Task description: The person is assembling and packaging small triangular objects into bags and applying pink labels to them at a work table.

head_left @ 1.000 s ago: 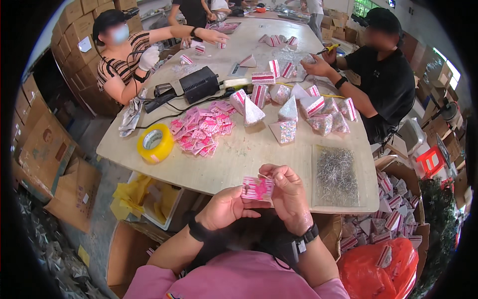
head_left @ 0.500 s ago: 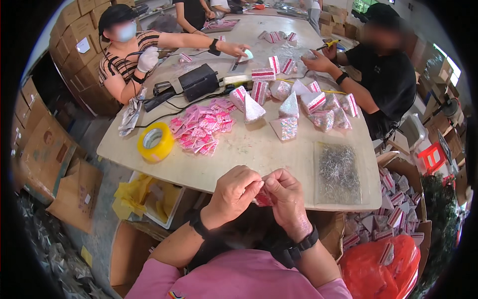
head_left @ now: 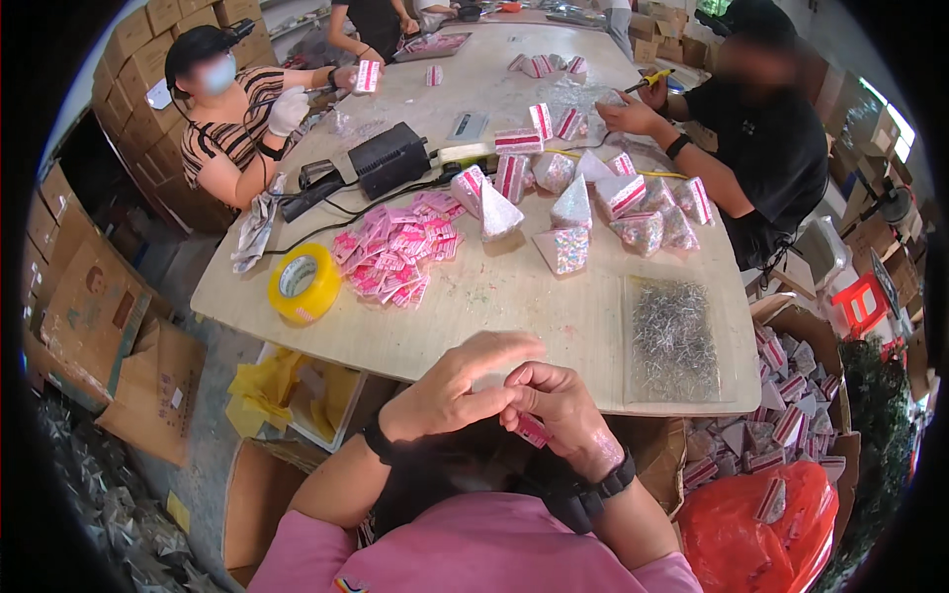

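My right hand [head_left: 556, 407] is closed, pinching a small pink tag [head_left: 533, 429] that pokes out below its fingers. Close against it, my left hand [head_left: 457, 387] has its fingers stretched out and slightly blurred, the thumb meeting the right fingertips. Both hands are just off the table's near edge. Ahead to the left lies a heap of pink and white tags [head_left: 400, 247]. Several glittery white wedge-shaped pieces with pink stripes, such as one cake-slice ornament [head_left: 624, 195], stand farther back. A flat clear tray [head_left: 727, 393] of thin metal pins or wires sits to the right.
A yellow tape roll [head_left: 304, 284] and a black power box [head_left: 388, 161] with cables are on the table [head_left: 474, 296]. Co-workers sit at the far left [head_left: 222, 138] and far right [head_left: 761, 148]. Beside me on the right, a carton holds finished-looking wedges and a red bag [head_left: 751, 529].
My left fingers have opened out from their pinch, and the pink tag now hangs lower in my right hand. The left co-worker's arm has drawn back, now with a striped wedge in hand.
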